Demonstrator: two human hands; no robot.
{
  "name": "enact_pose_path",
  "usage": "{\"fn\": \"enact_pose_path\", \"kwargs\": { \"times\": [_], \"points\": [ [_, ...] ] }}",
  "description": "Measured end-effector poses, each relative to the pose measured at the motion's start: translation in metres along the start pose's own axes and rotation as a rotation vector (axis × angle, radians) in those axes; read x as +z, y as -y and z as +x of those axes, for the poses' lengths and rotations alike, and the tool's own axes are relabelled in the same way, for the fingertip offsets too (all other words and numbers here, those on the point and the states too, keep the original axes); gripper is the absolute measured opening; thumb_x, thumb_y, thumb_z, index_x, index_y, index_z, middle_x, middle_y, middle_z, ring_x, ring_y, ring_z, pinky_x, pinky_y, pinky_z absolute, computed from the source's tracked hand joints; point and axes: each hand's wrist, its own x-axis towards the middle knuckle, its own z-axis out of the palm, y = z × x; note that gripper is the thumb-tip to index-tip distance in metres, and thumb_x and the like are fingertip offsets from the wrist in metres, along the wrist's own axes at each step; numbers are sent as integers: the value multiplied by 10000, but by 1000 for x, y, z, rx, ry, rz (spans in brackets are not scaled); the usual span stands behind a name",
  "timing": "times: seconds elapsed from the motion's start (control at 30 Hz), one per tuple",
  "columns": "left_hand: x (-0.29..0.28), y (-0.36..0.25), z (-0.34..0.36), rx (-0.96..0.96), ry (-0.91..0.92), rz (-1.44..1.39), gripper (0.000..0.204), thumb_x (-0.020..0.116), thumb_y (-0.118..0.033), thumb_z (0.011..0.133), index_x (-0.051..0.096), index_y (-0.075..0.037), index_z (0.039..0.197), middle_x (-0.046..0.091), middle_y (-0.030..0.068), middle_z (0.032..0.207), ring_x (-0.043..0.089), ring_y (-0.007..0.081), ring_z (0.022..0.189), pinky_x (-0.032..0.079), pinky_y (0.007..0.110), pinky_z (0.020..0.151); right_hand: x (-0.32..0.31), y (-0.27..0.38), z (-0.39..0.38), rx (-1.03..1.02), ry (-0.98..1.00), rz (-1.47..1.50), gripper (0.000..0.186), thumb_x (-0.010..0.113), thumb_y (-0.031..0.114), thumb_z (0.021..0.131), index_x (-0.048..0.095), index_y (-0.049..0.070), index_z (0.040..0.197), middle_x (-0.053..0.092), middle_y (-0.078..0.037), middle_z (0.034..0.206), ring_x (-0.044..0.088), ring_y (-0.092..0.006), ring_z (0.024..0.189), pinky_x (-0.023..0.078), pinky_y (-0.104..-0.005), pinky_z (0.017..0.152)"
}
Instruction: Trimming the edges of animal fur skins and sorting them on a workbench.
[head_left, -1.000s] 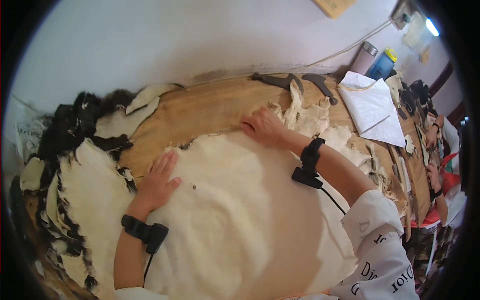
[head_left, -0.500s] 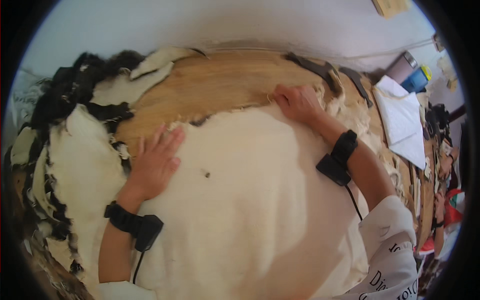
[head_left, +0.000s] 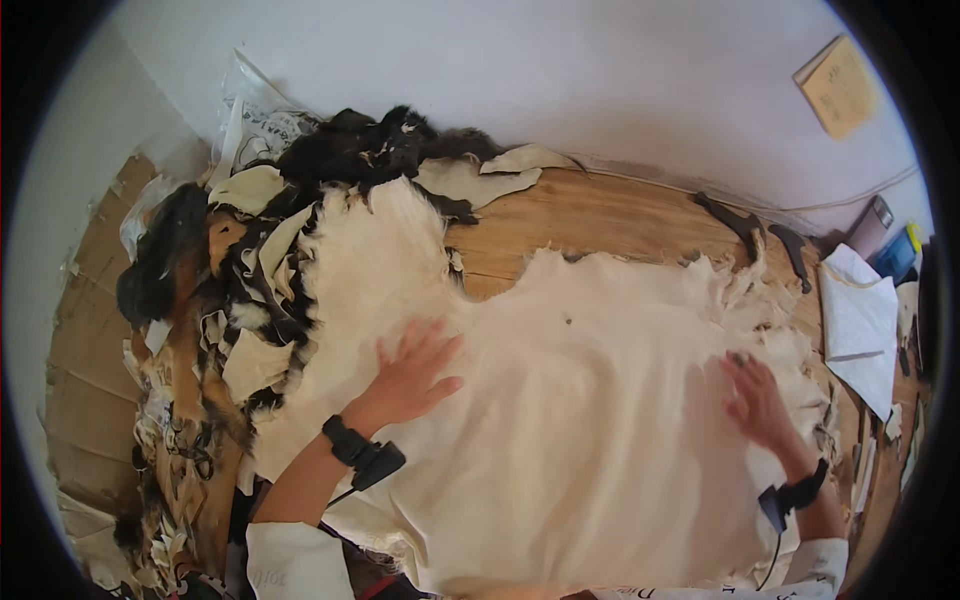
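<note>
A large cream hide (head_left: 580, 420) with ragged, furry edges is spread over the wooden table (head_left: 580, 210), with a small dark spot in its upper middle. My left hand (head_left: 414, 368) lies palm down on its left half, fingers spread. My right hand (head_left: 755, 400) is on or just above its right part, slightly blurred, fingers apart beside the frayed edge. Both wrists wear black straps with boxes and cables.
Black, brown and cream fur scraps (head_left: 360, 150) heap along the left and back. Dark curved tools (head_left: 732, 220) lie at the back right, beside a white folded sheet (head_left: 855, 340), a pinkish flask (head_left: 870, 225) and a blue bottle (head_left: 895, 255). Cardboard (head_left: 95, 340) lines the left side.
The view has swung left, showing more scraps and cardboard. My right hand has left the hide's back edge, moving nearer me, its fingers now apart. My left hand sits lower on the hide.
</note>
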Motion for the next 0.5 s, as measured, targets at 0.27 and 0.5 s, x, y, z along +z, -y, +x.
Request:
{"fn": "enact_pose_path", "kwargs": {
  "times": [0.27, 0.5],
  "points": [
    [6, 26, 34, -422, -7, -33, 651, 381, -566, 818, 220, -254, 1366, 98, -37, 1454, 22, 362, 1315, 74, 730, 892, 20, -57, -7, 575, 50, -93, 563, 345, 453, 875, 267, 165, 1353, 198, -144, 1413, 154, -322, 1310, 131, -546, 1009],
    [3, 18, 46, -523, -18, -89, 667, 343, -587, 815, 190, -258, 1375, 110, -62, 1451, 26, 386, 1308, 78, 731, 884, 22, -56, 6, 682, -7, -45, 552, 301, 501, 867, 295, 216, 1339, 201, -155, 1410, 116, -319, 1322, 90, -551, 1020]
  ]
}}
